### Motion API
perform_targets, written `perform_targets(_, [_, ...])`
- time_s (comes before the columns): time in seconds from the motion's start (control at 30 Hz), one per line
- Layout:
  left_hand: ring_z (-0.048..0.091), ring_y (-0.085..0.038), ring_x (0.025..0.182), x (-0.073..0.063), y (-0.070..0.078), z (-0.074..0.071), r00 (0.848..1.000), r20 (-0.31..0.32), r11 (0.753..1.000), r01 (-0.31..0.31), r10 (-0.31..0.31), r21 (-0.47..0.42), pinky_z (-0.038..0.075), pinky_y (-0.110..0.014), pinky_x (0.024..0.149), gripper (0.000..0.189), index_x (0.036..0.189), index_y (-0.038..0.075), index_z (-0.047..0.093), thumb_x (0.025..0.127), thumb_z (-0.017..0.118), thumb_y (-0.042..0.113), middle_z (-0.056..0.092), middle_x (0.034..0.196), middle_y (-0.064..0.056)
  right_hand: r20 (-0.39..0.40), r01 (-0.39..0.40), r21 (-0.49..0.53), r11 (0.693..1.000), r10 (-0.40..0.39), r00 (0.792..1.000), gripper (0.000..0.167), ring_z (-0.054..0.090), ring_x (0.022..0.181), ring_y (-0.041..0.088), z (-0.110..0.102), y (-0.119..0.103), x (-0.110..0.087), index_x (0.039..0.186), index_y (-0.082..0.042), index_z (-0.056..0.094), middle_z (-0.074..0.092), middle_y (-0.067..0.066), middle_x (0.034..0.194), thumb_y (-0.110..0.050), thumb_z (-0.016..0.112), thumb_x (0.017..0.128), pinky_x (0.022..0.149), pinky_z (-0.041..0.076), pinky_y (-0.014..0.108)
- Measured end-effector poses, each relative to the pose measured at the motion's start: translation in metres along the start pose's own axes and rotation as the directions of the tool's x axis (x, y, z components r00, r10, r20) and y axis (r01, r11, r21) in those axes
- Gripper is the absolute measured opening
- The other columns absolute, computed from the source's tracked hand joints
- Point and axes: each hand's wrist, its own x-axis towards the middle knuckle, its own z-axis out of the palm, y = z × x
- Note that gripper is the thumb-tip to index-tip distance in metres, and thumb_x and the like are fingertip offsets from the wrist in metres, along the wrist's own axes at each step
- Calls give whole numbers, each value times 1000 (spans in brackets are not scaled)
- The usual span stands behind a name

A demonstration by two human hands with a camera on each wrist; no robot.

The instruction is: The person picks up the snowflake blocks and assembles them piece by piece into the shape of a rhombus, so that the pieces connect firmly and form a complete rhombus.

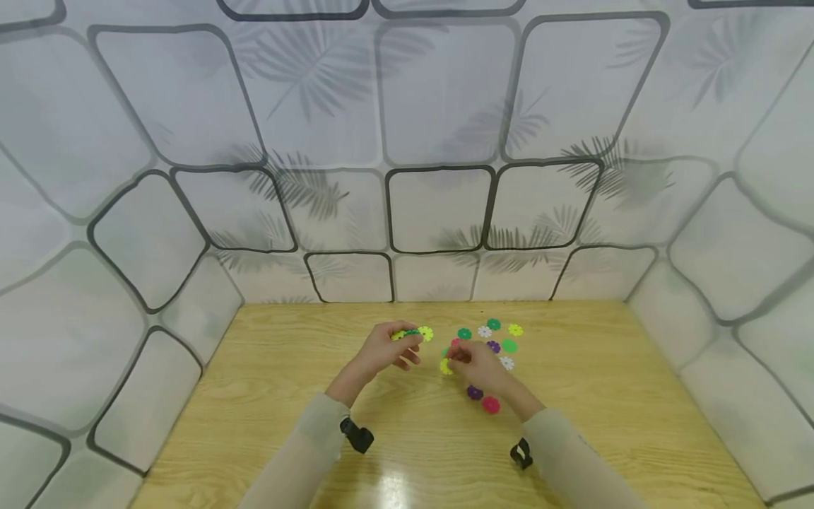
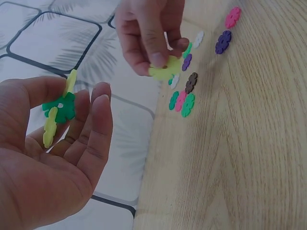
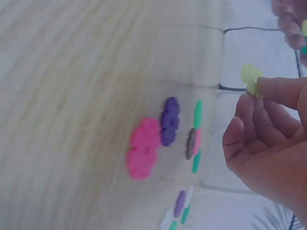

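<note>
My left hand (image 1: 389, 346) pinches a small joined piece of flower-shaped plastic discs. A green disc (image 2: 60, 108) forms its middle, with one yellow disc (image 2: 50, 127) slotted in edge-on and a second yellow disc (image 2: 71, 81) on the opposite side. To its right, my right hand (image 1: 480, 364) holds a single yellow disc (image 3: 252, 79) between thumb and fingertips, raised above the table. The two hands are a short distance apart. Loose discs lie under and beyond the right hand, which partly hides some of them in the head view.
On the wooden table (image 1: 286, 410), a pink disc (image 1: 491, 404) and a purple disc (image 1: 475, 392) lie nearest me. Farther back are a white disc (image 1: 506, 363), a light green disc (image 1: 509, 346), a yellow disc (image 1: 516, 329) and several others. Patterned cloth walls (image 1: 439, 212) enclose the table.
</note>
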Motion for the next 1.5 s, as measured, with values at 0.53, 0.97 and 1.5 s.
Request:
perform_targets(0.53, [79, -21, 80, -1, 2, -1, 1000, 10, 1000, 1, -1, 3, 66, -34, 67, 36, 132, 0, 67, 105, 67, 23, 70, 99, -15, -84, 42, 91, 995, -34, 996, 14, 73, 84, 30, -15, -25, 2, 113, 2, 71, 75, 16, 98, -5, 64, 104, 70, 58, 25])
perform_targets(0.97, [78, -19, 78, -4, 3, 0, 1000, 15, 1000, -3, 2, 6, 65, -35, 67, 37, 133, -3, 66, 105, 67, 22, 70, 98, -17, -103, 46, 198, 979, -26, 994, 20, 69, 78, 10, -22, -35, 3, 121, 6, 66, 71, 24, 104, -4, 65, 103, 64, 59, 31])
perform_targets(1.5, [77, -18, 77, -4, 3, 0, 1000, 31, 1000, 0, -1, 15, 66, -39, 69, 36, 132, -1, 67, 105, 67, 24, 69, 94, -8, -119, 76, 198, 977, -53, 991, 19, 74, 91, 27, -22, -37, 6, 122, -2, 68, 72, 19, 110, -8, 64, 105, 68, 62, 44])
